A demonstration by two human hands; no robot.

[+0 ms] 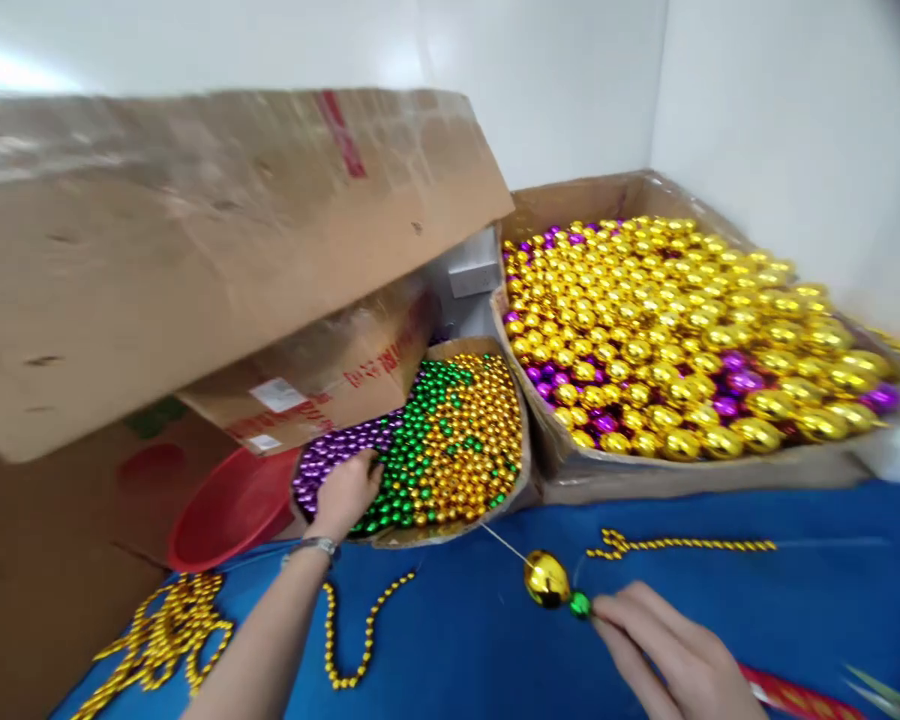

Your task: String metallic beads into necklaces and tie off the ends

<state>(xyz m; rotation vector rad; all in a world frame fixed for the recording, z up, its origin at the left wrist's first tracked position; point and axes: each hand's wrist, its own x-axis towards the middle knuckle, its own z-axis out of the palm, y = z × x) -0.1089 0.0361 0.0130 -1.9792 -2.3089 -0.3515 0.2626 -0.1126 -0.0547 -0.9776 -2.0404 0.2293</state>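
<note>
Landmark: small bead box (420, 538), open and filled with purple, green and gold beads in separate patches.

- We note the left hand (345, 490) reaching into the box at its near left corner. The fingers are curled down onto the beads where purple meets green. We cannot tell whether it has any beads in its grasp. A wristband (315, 546) sits just outside the box rim.
- The right hand (667, 650) is in front of the box and to its right, over the blue cloth (795, 610). Its fingertips are narrowed into a pinch on a thin wire (504, 545).
- A green bead (580, 604) sits on the wire right at the fingertips, with a gold ball (546, 578) touching it. The wire's bare end points back toward the box's front rim.
- Right of the box and touching it, we see a big carton (645, 470) heaped with large gold balls and a few purple ones.
- Left of the box is a red basin (225, 505), partly under a cardboard flap (195, 230).
- In front of the box a loose gold strand (360, 640) lies on the cloth. A heap of gold strands (157, 630) lies farther left.
</note>
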